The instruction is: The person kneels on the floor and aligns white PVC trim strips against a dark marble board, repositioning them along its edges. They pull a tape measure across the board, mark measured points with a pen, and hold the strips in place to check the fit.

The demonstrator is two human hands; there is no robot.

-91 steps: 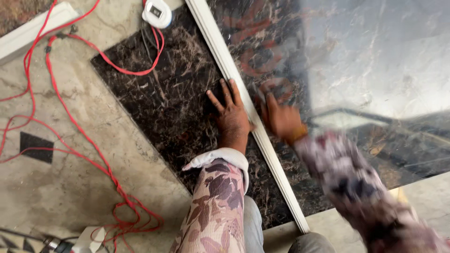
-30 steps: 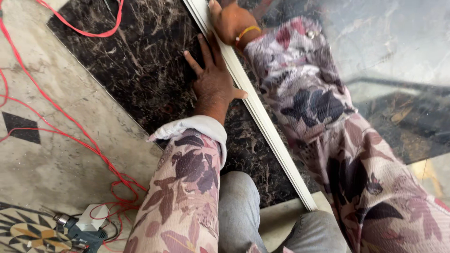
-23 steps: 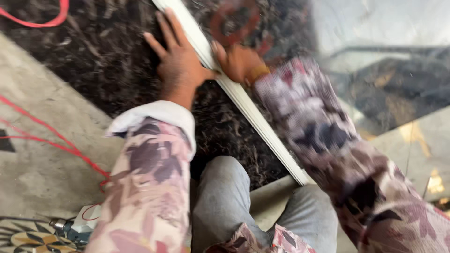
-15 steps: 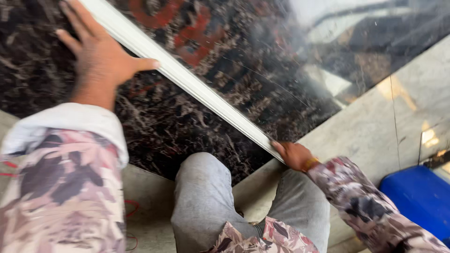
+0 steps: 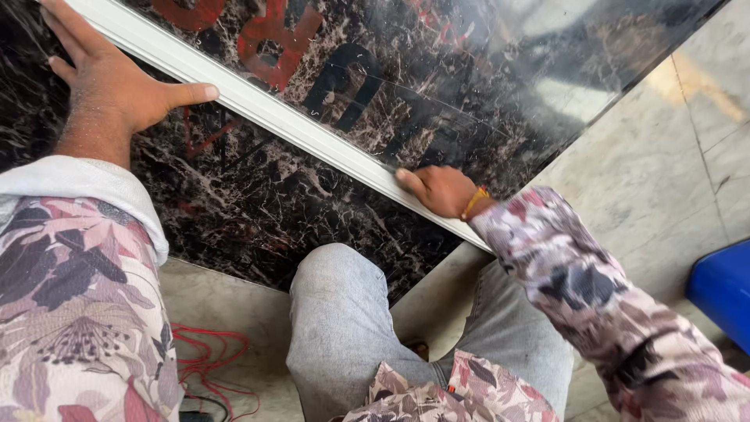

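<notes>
A white trim strip (image 5: 273,117) is seated along the joint between two dark marble slabs (image 5: 258,211) on the floor; its near end seems not yet fully pressed home. Its long axis runs from far left to near right. The left hand (image 5: 109,86) lies flat and spread beside it, while the right hand (image 5: 441,190) is curled, pressing its near end

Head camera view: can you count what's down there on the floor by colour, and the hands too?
Dark marble slabs: 2, lower and upper
White strip between them: 1
Red cable: 1
Blue thing, partly in view: 1
Hands: 2, left hand and right hand
Total: 7
</notes>
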